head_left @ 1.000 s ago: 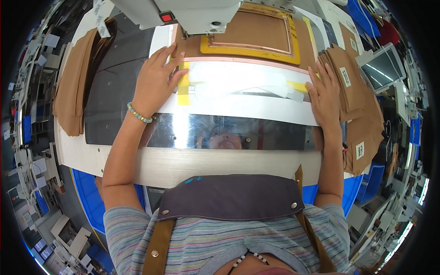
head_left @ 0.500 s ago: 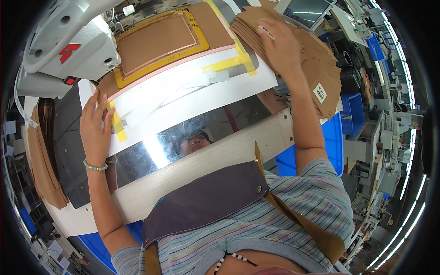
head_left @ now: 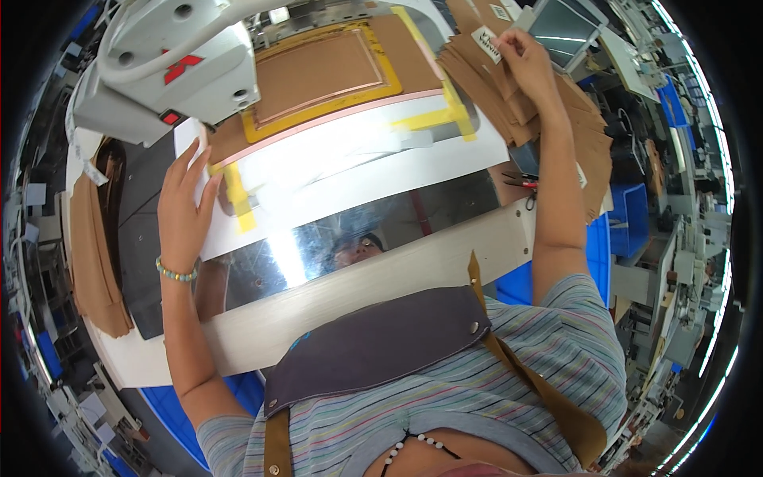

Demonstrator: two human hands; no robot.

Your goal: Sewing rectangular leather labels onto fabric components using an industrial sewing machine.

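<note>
My left hand (head_left: 183, 215) is open, fingers spread on the left edge of a white sheet (head_left: 342, 183) with yellow tape strips, beside the sewing machine head (head_left: 135, 95). Further back on that sheet lies a brown panel (head_left: 314, 75) inside a yellow template frame (head_left: 385, 67), with a pink strip along the front. My right hand (head_left: 528, 71) is at a fanned stack of brown pieces (head_left: 485, 95), thumb and fingers closed on the top piece beside its white label (head_left: 486, 44).
Red-handled scissors (head_left: 520, 183) lie right of the shiny metal plate (head_left: 366, 222). Another brown stack (head_left: 91, 254) is at the left, a grey screen-like panel (head_left: 572, 36) at the back right. Blue bins (head_left: 624, 222) stand beside and below the table (head_left: 366, 286).
My right hand has left the sheet's right edge, moved up to the stack and closed on the top piece. The view has turned, and my left hand stays at the sheet's left edge.
</note>
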